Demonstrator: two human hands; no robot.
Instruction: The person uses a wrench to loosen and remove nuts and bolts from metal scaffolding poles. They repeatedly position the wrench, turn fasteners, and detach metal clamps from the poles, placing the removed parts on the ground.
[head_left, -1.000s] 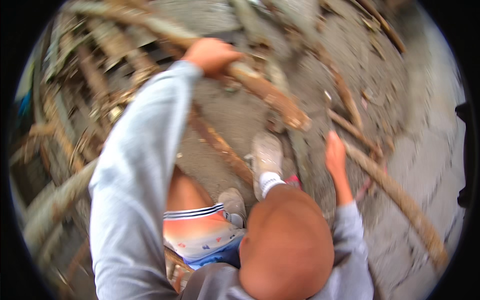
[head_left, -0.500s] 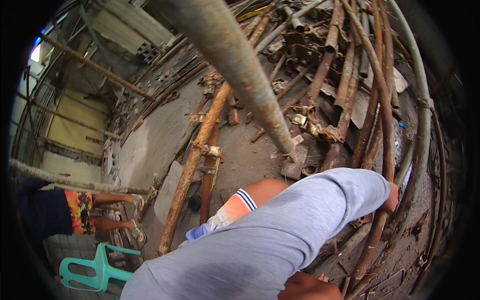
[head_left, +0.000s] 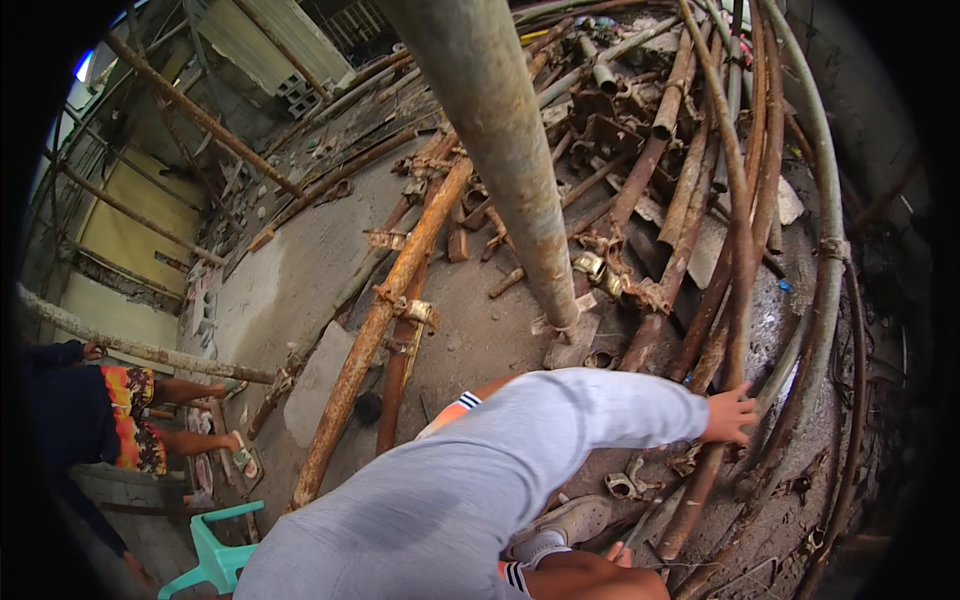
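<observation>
My left arm, in a grey sleeve, reaches across to the right. Its hand (head_left: pixel 730 415) lies with spread fingers on a rusty pipe (head_left: pixel 742 300), touching its upper side rather than wrapping it. Below that hand the rusty tube (head_left: pixel 690 500) slants down, and a loose scaffold clamp (head_left: pixel 625 485) rests on the dirt nearby. Of what appears to be my right hand (head_left: pixel 621 556), only fingertips show behind my bent knee at the lower edge; whatever they hold is hidden. A shoe of mine (head_left: pixel 578 524) stands between arm and knee.
A thick grey pipe (head_left: pixel 500 150) rises close before me from a block (head_left: pixel 572 346). Rusty tubes with clamps (head_left: pixel 370 360) lie left of it. Piled pipes and clamps (head_left: pixel 610 135) spread beyond. At left are another person (head_left: pixel 75 410) and a green plastic chair (head_left: pixel 220 550).
My left hand has gone from curled round the pipe to spread fingers, shifting left and slightly down in view. The view has shifted, showing my shoe. The person at left has moved their feet.
</observation>
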